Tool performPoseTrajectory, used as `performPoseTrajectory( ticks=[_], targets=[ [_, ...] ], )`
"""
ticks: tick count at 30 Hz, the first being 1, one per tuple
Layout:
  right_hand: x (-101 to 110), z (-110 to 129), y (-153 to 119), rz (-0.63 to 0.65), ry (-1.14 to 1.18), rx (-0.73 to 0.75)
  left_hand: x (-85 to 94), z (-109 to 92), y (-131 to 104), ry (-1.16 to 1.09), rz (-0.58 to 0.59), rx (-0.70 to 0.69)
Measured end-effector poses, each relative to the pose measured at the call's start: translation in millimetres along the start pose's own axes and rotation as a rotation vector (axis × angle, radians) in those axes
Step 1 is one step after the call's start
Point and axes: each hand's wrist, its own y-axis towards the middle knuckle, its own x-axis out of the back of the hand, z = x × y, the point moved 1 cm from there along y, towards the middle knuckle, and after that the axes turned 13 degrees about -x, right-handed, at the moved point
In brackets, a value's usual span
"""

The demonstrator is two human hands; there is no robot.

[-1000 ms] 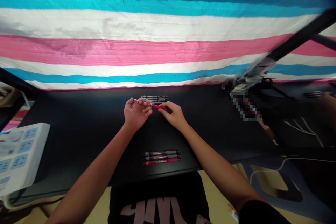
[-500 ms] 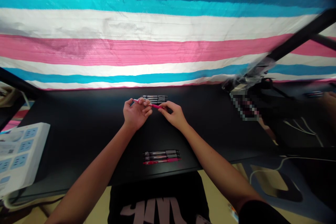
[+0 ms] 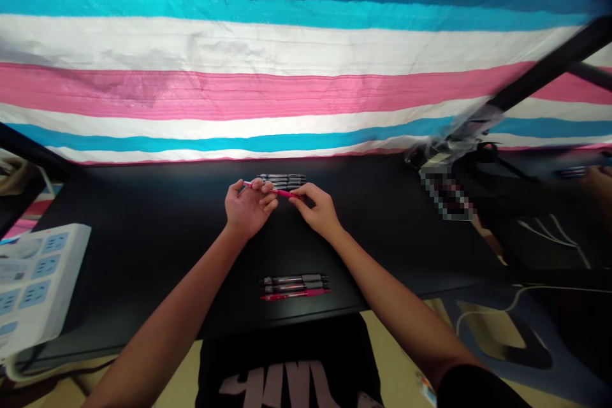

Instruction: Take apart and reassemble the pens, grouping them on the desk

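A pink pen (image 3: pixel 285 194) is held between both hands above the black table (image 3: pixel 157 223). My left hand (image 3: pixel 247 207), palm up, has its fingers closed on the pen's left part. At the pen's right end, my right hand (image 3: pixel 319 207) pinches it between thumb and fingers. Just behind the hands lies a row of several dark pens (image 3: pixel 291 180), partly hidden by the left fingers. Nearer the front edge, two black pens (image 3: pixel 294 279) and a red-pink pen (image 3: pixel 295 294) lie side by side.
A white power strip (image 3: pixel 48 280) stands at the left. Across the back hangs a striped sheet (image 3: pixel 268 95). On the right are a black frame bar (image 3: pixel 545 67), clear plastic wrap (image 3: pixel 473 121), cables (image 3: pixel 549 229) and another person's hand (image 3: pixel 600 182).
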Motion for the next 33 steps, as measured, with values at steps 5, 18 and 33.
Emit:
performPoseTrajectory(
  ticks=[5,18,33],
  targets=[
    [0.2,5.2,-2.2,-0.042,-0.049,0.113,0.1,-3.0,0.5,-0.019,-0.01,0.037],
    [1.9,4.1,-1.9,-0.017,-0.02,0.126,-2.3,-3.2,-0.1,-0.01,-0.018,0.04],
    [1.8,4.0,-2.5,0.035,-0.04,0.008,-0.7,-4.2,-0.2,0.027,-0.009,0.026]
  ],
)
